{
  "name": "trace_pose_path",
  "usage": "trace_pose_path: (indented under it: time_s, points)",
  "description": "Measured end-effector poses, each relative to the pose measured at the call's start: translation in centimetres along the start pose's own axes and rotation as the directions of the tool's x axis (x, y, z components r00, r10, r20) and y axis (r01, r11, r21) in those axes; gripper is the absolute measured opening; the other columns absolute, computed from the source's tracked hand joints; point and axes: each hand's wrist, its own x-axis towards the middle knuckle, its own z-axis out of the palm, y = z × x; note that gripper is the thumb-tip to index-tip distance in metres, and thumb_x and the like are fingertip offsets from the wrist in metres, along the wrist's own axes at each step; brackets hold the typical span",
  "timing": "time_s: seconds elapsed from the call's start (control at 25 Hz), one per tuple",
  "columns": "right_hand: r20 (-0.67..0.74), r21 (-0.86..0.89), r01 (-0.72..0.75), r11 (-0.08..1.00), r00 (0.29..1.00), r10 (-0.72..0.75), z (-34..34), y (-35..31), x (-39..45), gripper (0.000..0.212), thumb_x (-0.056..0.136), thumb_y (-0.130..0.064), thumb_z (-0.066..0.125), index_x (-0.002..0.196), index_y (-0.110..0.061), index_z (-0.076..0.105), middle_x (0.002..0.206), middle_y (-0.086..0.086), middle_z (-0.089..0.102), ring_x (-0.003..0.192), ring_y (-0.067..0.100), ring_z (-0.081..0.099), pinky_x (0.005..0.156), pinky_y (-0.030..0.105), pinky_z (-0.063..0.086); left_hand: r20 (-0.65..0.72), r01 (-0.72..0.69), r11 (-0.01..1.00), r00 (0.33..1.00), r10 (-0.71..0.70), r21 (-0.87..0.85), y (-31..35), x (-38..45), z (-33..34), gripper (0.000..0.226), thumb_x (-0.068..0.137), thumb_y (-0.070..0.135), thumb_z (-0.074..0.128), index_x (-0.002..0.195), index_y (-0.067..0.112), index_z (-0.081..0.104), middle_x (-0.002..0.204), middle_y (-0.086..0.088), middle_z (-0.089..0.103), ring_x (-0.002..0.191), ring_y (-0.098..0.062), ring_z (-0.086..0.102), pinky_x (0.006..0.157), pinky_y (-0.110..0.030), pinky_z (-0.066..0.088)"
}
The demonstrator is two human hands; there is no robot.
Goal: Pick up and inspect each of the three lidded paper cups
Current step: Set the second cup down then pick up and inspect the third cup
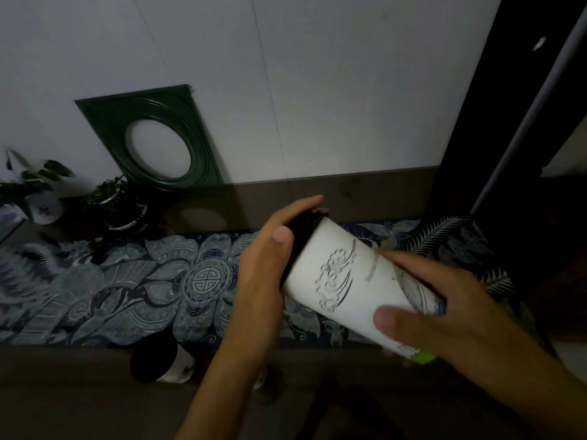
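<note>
You are holding the white paper cup [343, 281] tipped almost flat in the air, your left hand [257, 281] clamped over its black lid [301, 239] and your right hand [444, 306] wrapped round the base end. Squeezing the thin wall beyond your left grip could be popping that lid loose, and any contents would be spilling toward the second cup [178, 366] on the worktop [63, 392] below.

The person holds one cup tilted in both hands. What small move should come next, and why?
Probably roll the white paper cup a little between the hands to see its hidden side. The left hand grips the black lid end and the right hand the base, so only the printed side faces the camera. Another black-lidded cup waits on the table below.
</note>
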Motion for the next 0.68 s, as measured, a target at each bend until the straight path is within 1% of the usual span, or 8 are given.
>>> trace_pose_path:
  time_s: [0.12, 0.16, 0.24, 0.32, 0.44, 0.52, 0.6, 0.68]
  points:
    - [0.029, 0.120, -0.008, 0.993, 1.000, 0.005, 1.1, 1.0, 0.2, 0.056, 0.060, -0.062, 0.080, 0.112, -0.056, 0.062, 0.107, -0.011, 0.074, 0.081, 0.015, 0.075, 0.057, 0.022, 0.057, -0.049, 0.001, 1.000, 0.999, 0.000, 0.017, 0.5, 0.3, -0.1, 0.048, 0.094, 0.047, 0.042, 0.123, 0.024, 0.072, 0.122, -0.006, 0.074, 0.113, -0.026, 0.069, 0.090, -0.052, 0.055]
    - [-0.016, -0.116, 0.093, 0.989, 0.995, -0.096, 1.4, 1.4, 0.3, 0.063, 0.060, -0.065, 0.076, 0.119, -0.061, 0.054, 0.114, -0.021, 0.069, 0.092, 0.005, 0.071, 0.063, 0.018, 0.057, -0.074, 0.002, 0.999, 0.997, 0.001, 0.046, 0.7, 0.3, 0.0, 0.047, 0.092, 0.048, 0.043, 0.120, 0.025, 0.074, 0.118, -0.002, 0.076, 0.108, -0.023, 0.071, 0.084, -0.045, 0.056]
    - [-0.069, -0.688, 0.190, 0.701, 0.944, -0.324, 2.0, 2.0, 0.9, 0.087, 0.061, -0.068, 0.070, 0.139, -0.054, 0.034, 0.125, -0.027, 0.051, 0.103, 0.001, 0.058, 0.071, 0.022, 0.057, -0.099, -0.014, 0.991, 0.995, 0.027, 0.136, 0.9, 0.3, 0.3, 0.046, 0.091, 0.049, 0.043, 0.117, 0.029, 0.075, 0.114, 0.008, 0.077, 0.104, -0.014, 0.072, 0.080, -0.031, 0.055]
    - [-0.031, -0.840, 0.252, 0.480, 0.861, -0.507, 2.4, 3.1, 0.9, 0.099, 0.064, -0.065, 0.070, 0.149, -0.036, 0.029, 0.127, -0.015, 0.047, 0.103, 0.005, 0.055, 0.073, 0.033, 0.060, -0.054, -0.074, 0.976, 0.995, 0.087, 0.203, 1.2, 0.3, 0.4, 0.046, 0.095, 0.047, 0.042, 0.123, 0.026, 0.072, 0.117, 0.014, 0.075, 0.107, -0.006, 0.070, 0.082, -0.018, 0.053]
    - [-0.150, -0.614, 0.260, 0.746, 0.889, -0.433, 2.4, 3.1, 0.8, 0.095, 0.062, -0.065, 0.074, 0.144, -0.055, 0.028, 0.129, -0.035, 0.048, 0.108, -0.008, 0.055, 0.079, 0.016, 0.053, 0.041, -0.126, 0.986, 0.992, 0.122, 0.109, 1.8, 0.2, 0.0, 0.046, 0.100, 0.050, 0.045, 0.129, 0.026, 0.070, 0.125, 0.007, 0.073, 0.118, -0.014, 0.067, 0.090, -0.025, 0.052]
    - [-0.057, -0.077, 0.212, 0.974, 0.974, -0.217, 2.1, 2.7, 0.6, 0.078, 0.065, -0.059, 0.080, 0.133, -0.062, 0.042, 0.131, -0.029, 0.058, 0.108, -0.005, 0.063, 0.073, 0.012, 0.055, 0.048, -0.133, 0.991, 0.990, 0.131, 0.024, 2.0, 0.1, -0.2, 0.047, 0.098, 0.058, 0.047, 0.127, 0.030, 0.071, 0.128, 0.000, 0.073, 0.121, -0.024, 0.066, 0.094, -0.039, 0.052]
    - [0.130, 0.368, 0.025, 0.930, 0.988, -0.078, 2.0, 2.2, 0.5, 0.062, 0.068, -0.050, 0.084, 0.124, -0.055, 0.057, 0.122, -0.008, 0.070, 0.094, 0.011, 0.074, 0.069, 0.022, 0.059, 0.032, -0.126, 0.992, 0.992, 0.126, 0.020, 1.8, 0.0, -0.1, 0.044, 0.098, 0.054, 0.048, 0.124, 0.028, 0.074, 0.127, -0.005, 0.073, 0.120, -0.029, 0.066, 0.096, -0.050, 0.052]
    - [0.159, 0.389, -0.039, 0.921, 0.987, -0.025, 2.3, 2.4, 0.4, 0.063, 0.068, -0.053, 0.083, 0.125, -0.052, 0.057, 0.117, -0.001, 0.072, 0.087, 0.016, 0.075, 0.066, 0.027, 0.059, -0.036, -0.091, 0.995, 0.995, 0.093, 0.044, 1.5, 0.0, 0.1, 0.041, 0.096, 0.047, 0.047, 0.118, 0.029, 0.076, 0.122, -0.004, 0.076, 0.114, -0.028, 0.069, 0.091, -0.052, 0.055]
